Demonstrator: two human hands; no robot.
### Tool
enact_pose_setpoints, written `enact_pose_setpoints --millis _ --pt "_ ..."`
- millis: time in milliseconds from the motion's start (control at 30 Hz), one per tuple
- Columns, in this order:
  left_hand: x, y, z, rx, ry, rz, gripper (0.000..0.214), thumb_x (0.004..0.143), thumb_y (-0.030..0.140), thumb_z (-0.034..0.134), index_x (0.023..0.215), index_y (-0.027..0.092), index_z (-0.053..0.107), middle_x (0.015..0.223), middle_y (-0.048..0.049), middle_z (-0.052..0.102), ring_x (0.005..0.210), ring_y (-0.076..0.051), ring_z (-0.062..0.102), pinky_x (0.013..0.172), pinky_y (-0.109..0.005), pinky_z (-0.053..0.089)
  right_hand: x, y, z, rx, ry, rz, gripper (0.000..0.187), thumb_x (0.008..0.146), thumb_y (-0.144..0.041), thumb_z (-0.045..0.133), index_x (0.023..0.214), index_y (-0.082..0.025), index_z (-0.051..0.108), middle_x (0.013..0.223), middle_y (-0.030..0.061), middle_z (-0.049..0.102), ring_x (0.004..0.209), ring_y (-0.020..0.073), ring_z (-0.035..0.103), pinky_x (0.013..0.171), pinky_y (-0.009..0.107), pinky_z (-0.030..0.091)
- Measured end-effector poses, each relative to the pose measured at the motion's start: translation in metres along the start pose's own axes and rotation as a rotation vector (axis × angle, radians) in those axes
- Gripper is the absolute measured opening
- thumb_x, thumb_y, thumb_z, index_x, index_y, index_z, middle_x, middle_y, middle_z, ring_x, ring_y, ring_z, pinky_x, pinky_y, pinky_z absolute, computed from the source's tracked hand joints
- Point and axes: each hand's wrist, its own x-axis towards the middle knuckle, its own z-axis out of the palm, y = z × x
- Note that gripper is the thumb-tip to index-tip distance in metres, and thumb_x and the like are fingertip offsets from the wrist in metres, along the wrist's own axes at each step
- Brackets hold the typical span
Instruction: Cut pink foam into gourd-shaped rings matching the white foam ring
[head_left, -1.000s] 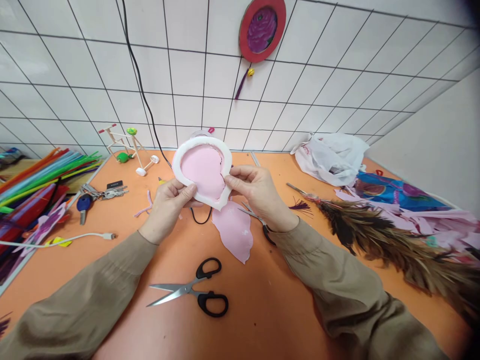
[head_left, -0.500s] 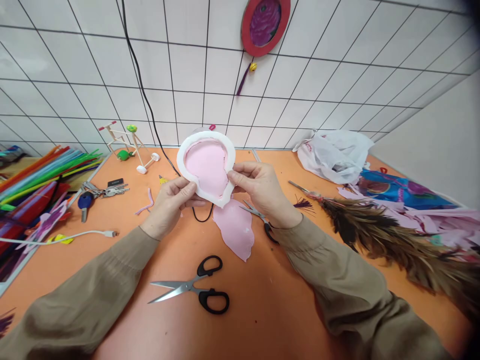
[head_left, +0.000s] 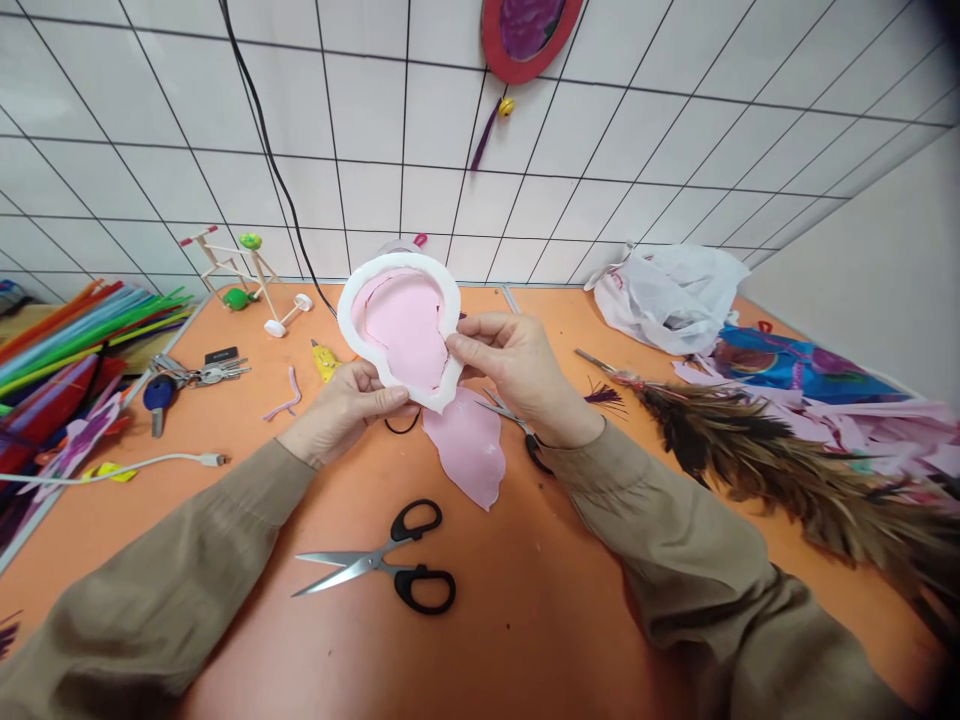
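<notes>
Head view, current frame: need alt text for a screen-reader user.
The left hand and right hand, in tan sleeves, hold a white-rimmed pink foam piece above an orange table. Black-handled scissors and a loose pink foam cutout lie just below it, with brown feathers to the right and coloured pipe cleaners to the left.

Left hand (head_left: 339,412) and right hand (head_left: 517,372) pinching a white-rimmed pink foam piece (head_left: 403,328) above the orange counter (head_left: 525,600), black scissors (head_left: 390,570) lying just below it
</notes>
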Motion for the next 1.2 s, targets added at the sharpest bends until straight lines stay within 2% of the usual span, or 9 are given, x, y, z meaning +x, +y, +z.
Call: enact_pose_setpoints --millis 267,600,733,933,1200 --pt "0.0003 -0.0060 -0.0022 -0.028 0.027 -0.004 0.023 0.065 0.028 0.085 0.081 0.013 0.078 0.084 -0.0116 0.078 0.074 -0.019 0.073 0.069 -0.027 0.059 -0.0007 -0.0007 0.0002 -0.015 -0.025 -0.011 0.015 0.072 -0.030 0.074 0.074 -0.016 0.069 0.067 0.0024 0.069 0.062 0.0183 0.067 0.058 0.033 0.058" --pt "-0.0008 -0.0043 0.0022 0.019 -0.003 -0.020 0.032 0.060 0.030 0.088 0.083 0.012 0.077 0.083 -0.0127 0.078 0.076 -0.023 0.074 0.070 -0.030 0.060 -0.0024 -0.0037 0.0004 -0.061 -0.027 0.027 0.014 0.071 -0.030 0.073 0.071 -0.016 0.069 0.066 0.0016 0.068 0.061 0.0164 0.065 0.057 0.030 0.055" --pt "-0.0014 -0.0040 0.0020 0.041 -0.028 0.009 0.031 0.060 0.029 0.087 0.085 0.013 0.077 0.085 -0.0117 0.078 0.074 -0.022 0.073 0.069 -0.031 0.059 -0.0018 -0.0028 -0.0006 -0.071 -0.041 0.027 0.014 0.072 -0.030 0.072 0.071 -0.016 0.070 0.067 0.0015 0.069 0.061 0.0161 0.065 0.057 0.029 0.056" --pt "-0.0008 -0.0069 -0.0004 0.061 -0.004 0.022 0.028 0.061 0.030 0.087 0.081 0.013 0.078 0.080 -0.0117 0.077 0.070 -0.021 0.072 0.066 -0.028 0.058 -0.0005 -0.0025 -0.0014 -0.067 -0.042 0.037 0.016 0.072 -0.031 0.073 0.073 -0.016 0.072 0.067 0.0017 0.070 0.062 0.0163 0.066 0.057 0.028 0.056" --pt "-0.0014 -0.0037 0.0051 0.039 -0.018 0.063 0.025 0.062 0.030 0.086 0.078 0.013 0.077 0.073 -0.0083 0.075 0.062 -0.018 0.068 0.061 -0.027 0.056 -0.0002 -0.0006 -0.0023 -0.081 -0.045 0.018 0.015 0.074 -0.032 0.072 0.074 -0.016 0.072 0.069 0.0024 0.070 0.062 0.0168 0.066 0.058 0.030 0.057"
